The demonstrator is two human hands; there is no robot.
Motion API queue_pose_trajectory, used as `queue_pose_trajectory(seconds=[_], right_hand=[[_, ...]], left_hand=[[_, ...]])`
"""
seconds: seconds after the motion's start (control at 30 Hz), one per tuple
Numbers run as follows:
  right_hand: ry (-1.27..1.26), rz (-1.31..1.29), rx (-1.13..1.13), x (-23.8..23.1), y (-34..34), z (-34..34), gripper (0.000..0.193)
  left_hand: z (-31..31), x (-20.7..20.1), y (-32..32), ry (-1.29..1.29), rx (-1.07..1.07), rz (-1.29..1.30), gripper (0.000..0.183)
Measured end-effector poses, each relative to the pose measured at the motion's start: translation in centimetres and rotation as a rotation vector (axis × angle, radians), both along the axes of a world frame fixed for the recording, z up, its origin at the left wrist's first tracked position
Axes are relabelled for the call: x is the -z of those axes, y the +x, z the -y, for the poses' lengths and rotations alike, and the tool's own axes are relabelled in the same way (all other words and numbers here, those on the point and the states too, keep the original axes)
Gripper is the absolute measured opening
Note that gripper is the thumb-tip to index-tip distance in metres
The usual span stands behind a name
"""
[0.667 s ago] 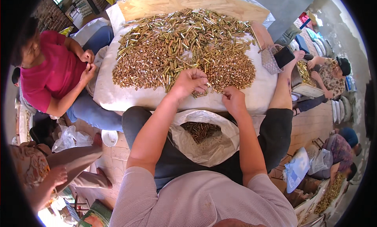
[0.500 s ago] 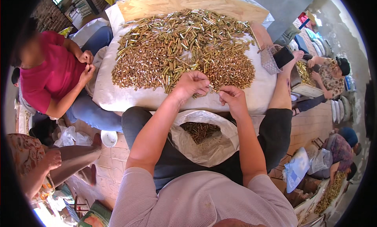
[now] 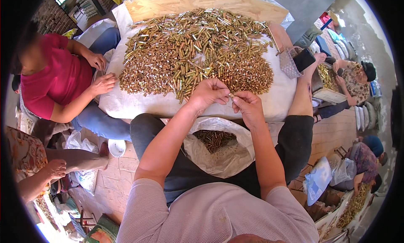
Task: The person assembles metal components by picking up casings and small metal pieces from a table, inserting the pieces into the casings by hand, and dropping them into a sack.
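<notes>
My left hand [image 3: 211,93] and my right hand [image 3: 248,105] meet over the near edge of the cloth-covered table [image 3: 139,108]. Both are closed in a pinch, fingertips nearly touching, around a small shiny metal piece [image 3: 230,96] mostly covered by the fingers. Beyond them spreads a heap of long brass-coloured metal tubes [image 3: 202,35]. Two piles of short brass-coloured metal pieces lie closer, a left pile [image 3: 149,72] and a right pile [image 3: 248,75]. Below my hands, an open white sack [image 3: 223,161] between my legs holds many slim metal parts [image 3: 214,138].
A wooden board [image 3: 202,3] borders the table's far side. At the right edge stands a woven basket [image 3: 288,62] with a black phone [image 3: 304,60]. A person in a red shirt [image 3: 63,75] sits at the left. On the floor is a white bucket [image 3: 117,148]. Other people work farther off.
My hands have come together, the left shifting slightly right and the right slightly left. The red-shirted person's hands have moved apart, one toward the table edge.
</notes>
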State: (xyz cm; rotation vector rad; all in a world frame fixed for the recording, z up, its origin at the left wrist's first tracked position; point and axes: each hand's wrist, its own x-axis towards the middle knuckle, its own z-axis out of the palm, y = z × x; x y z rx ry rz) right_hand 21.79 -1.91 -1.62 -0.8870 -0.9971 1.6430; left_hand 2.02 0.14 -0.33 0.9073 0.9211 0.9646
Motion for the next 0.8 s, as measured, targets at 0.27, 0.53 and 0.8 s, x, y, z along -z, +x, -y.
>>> queue_pose_trajectory(seconds=[0.27, 0.53, 0.8], right_hand=[[0.052, 0.083, 0.033, 0.2, 0.0, 0.3, 0.012], [-0.045, -0.195, -0.038, 0.8, 0.5, 0.1, 0.006], [-0.094, -0.178, -0.032, 0.6, 0.8, 0.2, 0.009]], left_hand=[[0.4, -0.2, 0.3, 0.009, -0.023, 0.028, 0.011], [1.0, 0.5, 1.3, -0.076, -0.019, 0.209, 0.013], [1.1, 0.0, 1.4, 0.021, 0.014, 0.119, 0.022]])
